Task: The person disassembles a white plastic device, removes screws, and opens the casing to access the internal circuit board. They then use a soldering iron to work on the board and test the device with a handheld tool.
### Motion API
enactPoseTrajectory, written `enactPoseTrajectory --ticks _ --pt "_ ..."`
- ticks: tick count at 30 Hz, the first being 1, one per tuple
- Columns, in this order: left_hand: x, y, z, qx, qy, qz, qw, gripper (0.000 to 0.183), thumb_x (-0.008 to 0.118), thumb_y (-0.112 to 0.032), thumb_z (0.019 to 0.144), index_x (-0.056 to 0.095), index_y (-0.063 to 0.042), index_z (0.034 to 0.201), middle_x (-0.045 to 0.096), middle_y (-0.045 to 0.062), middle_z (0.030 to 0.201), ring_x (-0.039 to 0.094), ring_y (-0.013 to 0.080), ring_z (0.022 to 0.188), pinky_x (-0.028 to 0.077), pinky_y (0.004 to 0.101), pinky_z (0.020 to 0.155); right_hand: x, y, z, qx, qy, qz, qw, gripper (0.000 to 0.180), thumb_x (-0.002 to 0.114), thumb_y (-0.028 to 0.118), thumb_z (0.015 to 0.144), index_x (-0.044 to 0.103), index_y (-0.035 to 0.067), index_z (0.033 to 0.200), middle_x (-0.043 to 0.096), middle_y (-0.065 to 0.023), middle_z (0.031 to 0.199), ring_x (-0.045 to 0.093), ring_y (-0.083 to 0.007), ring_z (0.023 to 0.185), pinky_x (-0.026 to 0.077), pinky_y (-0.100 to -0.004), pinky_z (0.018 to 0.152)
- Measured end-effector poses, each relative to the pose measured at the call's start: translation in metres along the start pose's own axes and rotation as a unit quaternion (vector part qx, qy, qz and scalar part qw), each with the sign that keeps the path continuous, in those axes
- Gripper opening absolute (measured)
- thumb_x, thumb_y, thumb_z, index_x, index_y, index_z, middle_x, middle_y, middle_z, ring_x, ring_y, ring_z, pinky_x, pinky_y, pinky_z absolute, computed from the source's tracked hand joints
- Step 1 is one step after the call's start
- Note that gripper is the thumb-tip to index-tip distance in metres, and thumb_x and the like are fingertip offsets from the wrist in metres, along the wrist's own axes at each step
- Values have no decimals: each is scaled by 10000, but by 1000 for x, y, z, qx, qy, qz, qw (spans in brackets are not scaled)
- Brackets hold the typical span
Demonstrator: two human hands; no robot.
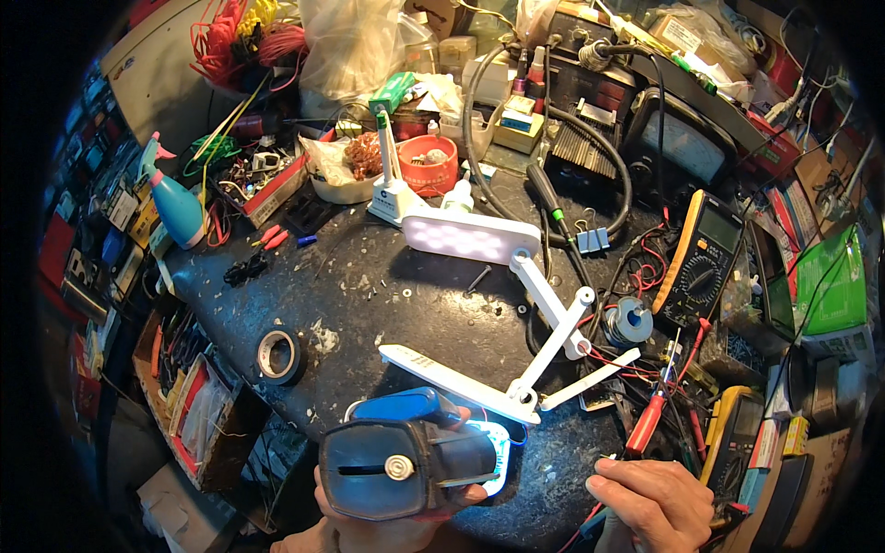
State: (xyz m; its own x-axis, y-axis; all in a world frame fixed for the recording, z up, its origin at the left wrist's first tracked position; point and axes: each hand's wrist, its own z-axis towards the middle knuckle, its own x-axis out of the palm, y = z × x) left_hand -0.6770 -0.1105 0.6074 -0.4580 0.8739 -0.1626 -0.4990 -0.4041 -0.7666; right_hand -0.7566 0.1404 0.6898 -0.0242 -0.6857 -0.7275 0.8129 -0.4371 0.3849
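Observation:
At the bottom centre, my left hand [387,533] grips a blue-and-black plastic housing [377,470] with a slot and a round metal piece on its face. A brightly lit panel [499,456] shows at the housing's right side, partly hidden. To the right, my right hand [653,501] has its fingers bent close together; a small pale tip shows at them, and what it belongs to is unclear. Above the housing lies a jointed white plastic arm [553,366], linked to a lit white LED lamp head [470,236]. A red-handled screwdriver [646,423] lies beyond my right hand.
Black tape [280,356] and a loose screw [478,278] lie on the dark bench. Multimeters [702,259], a solder spool [628,322] and tangled leads crowd the right. A blue spray bottle [176,207] and a wooden tool box [207,422] stand left; tubs, a cable and equipment line the back.

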Motion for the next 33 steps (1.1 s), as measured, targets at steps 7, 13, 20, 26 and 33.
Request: enactPoseTrajectory --ticks 7,13,20,26,33 --pt "-3 6 -5 -41 16 -32 999 910 943 103 871 524 18 1675 727 280 1458 742 438 1355 684 598 1092 0 -1 -1 0 0 -2 1000 195 747 -117 958 854 -45 1105 859 -187 1090 845 -331 954 676 -383 836" --pt "-1 -2 -16 -185 -40 -142 972 877 930 -78 951 474 1 1695 698 287 1506 734 470 1357 692 595 1089 3 -1 -1 -2 -11 -5 1000 196 743 -127 953 857 -46 1091 859 -184 1075 845 -327 947 675 -378 834" --pt "2 -3 -21 -209 -104 -299 925 773 743 -174 1108 385 -48 1781 591 364 1619 679 510 1434 644 639 1137 5 -1 0 -8 -22 -8 1000 198 745 -143 930 859 -52 1063 859 -185 1055 845 -322 930 673 -367 823" --pt "-14 4 -20 -215 7 -192 957 820 880 -217 1042 455 -52 1723 561 316 1673 627 502 1501 647 611 1139 6 -2 -1 -5 -22 -10 1000 197 747 -137 930 859 -54 1068 861 -186 1056 845 -324 929 671 -369 818" --pt "-9 -9 0 -212 -34 -32 976 892 1087 -357 842 581 -57 1511 749 223 1401 778 385 1296 653 546 1109 5 -3 -2 -11 -19 -10 1000 203 745 -127 937 862 -45 1082 861 -185 1063 843 -322 924 666 -364 817"
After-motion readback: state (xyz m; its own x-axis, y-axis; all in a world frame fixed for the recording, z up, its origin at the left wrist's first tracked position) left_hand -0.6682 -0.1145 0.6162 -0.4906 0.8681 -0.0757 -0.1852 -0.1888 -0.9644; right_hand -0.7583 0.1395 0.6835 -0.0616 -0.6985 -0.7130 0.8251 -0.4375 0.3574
